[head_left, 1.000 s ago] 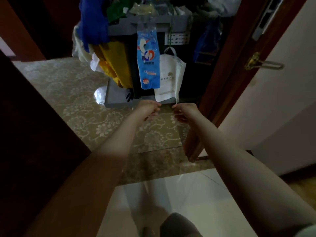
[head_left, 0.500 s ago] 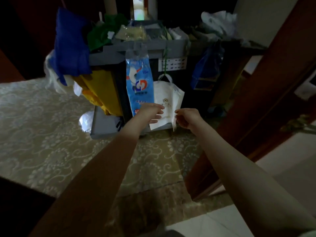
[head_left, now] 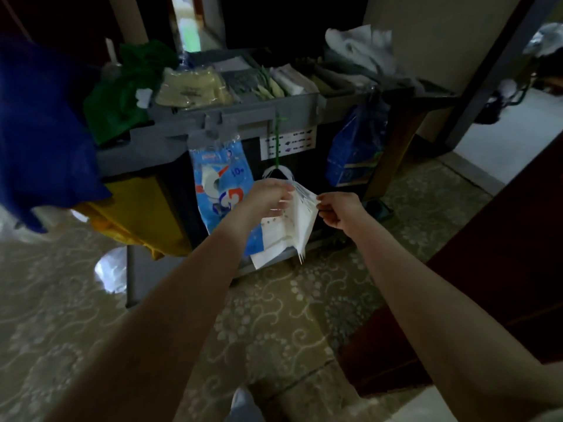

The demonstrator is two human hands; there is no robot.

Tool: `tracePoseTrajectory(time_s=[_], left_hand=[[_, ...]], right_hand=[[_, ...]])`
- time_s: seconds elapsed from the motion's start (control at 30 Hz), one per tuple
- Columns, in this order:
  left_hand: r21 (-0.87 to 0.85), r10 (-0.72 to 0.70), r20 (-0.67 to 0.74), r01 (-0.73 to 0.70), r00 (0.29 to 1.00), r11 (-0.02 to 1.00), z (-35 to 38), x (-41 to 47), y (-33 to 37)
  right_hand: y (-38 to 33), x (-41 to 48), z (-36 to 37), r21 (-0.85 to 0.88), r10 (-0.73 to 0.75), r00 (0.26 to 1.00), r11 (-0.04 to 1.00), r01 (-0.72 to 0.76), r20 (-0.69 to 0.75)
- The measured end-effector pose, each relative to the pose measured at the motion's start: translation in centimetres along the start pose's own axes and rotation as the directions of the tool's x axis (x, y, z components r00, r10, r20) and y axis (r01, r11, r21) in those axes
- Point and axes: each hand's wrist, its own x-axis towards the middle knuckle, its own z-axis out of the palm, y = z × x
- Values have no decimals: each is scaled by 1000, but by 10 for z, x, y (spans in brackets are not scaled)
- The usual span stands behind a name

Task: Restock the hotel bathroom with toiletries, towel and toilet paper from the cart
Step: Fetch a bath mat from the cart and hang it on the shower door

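head view: hanging off the grey cart (head_left: 237, 115) front at 12 o'clock, white paper bag (head_left: 286, 236), at 3 o'clock of the blue toilet paper pack (head_left: 217, 184). gripped at its mouth by left hand (head_left: 268, 197), pinched opposite by right hand (head_left: 339, 208), pulled apart, seemingly to reach stock inside.

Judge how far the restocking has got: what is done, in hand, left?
Done: nothing visible; no supplies are being carried. In hand: the left hand and right hand hold open the white bag hanging on the cart. Left: everything; the toilet paper pack hangs there.
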Motion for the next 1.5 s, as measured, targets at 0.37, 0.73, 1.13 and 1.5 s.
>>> tracePoseTrajectory(time_s=[0.37, 0.73, 1.13, 1.5], left_hand=[[89, 48, 114, -58, 992, 994, -20, 107, 58], [112, 98, 232, -126, 968, 986, 54, 223, 134], [133, 204, 298, -252, 933, 959, 116, 349, 250], [214, 300, 322, -377, 898, 901, 143, 465, 326]], right_hand=[[-62, 72, 35, 49, -22, 992, 998, 29, -127], [-120, 187, -22, 114, 2, 977, 993, 23, -212], [-225, 306, -66, 167, -77, 958, 978, 127, -275], [-313, 417, -92, 52, -222, 909, 965, 256, -353]])
